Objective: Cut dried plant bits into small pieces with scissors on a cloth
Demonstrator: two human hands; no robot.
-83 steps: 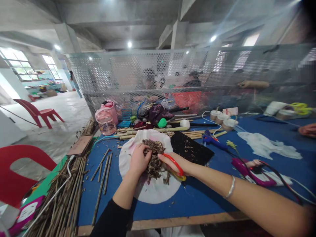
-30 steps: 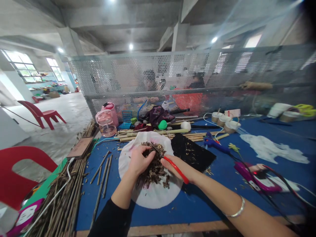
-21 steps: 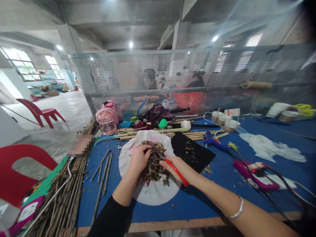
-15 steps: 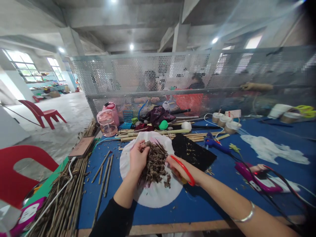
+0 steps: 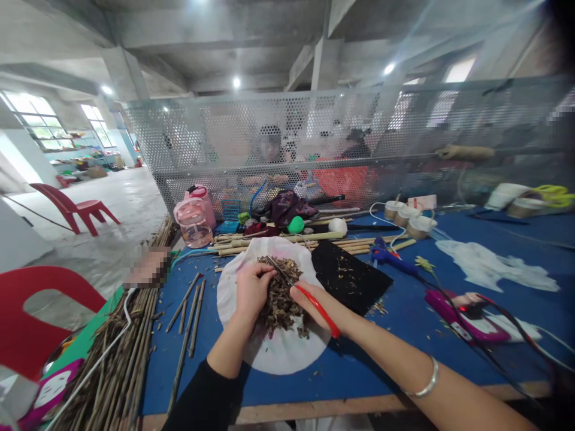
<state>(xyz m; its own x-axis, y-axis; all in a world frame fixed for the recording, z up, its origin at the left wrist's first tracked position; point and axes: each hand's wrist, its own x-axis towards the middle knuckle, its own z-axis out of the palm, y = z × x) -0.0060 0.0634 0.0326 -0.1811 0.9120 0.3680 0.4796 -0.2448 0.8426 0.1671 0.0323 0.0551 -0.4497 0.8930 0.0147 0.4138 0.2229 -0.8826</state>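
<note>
A heap of dry, crumpled brown plant material lies on a round white cloth over the blue tabletop. My right hand grips scissors with red handles. Their dark blades reach up and left across the heap toward my left fingers, almost together. My left hand is at the heap's left edge, thumb and fingers pinched; what is between them is too small to make out. A black sheet with pale scraps lies right of the cloth.
Bundled sticks line the left side, with a few loose sticks beside the cloth. A blue glue gun, a purple corded device and white fabric lie right. Behind stand a pink-lidded jar and a perforated metal screen.
My right hand has moved left with the scissors, whose blades now point further left, close to my left fingers. My left fingers have drawn together into a tighter pinch.
</note>
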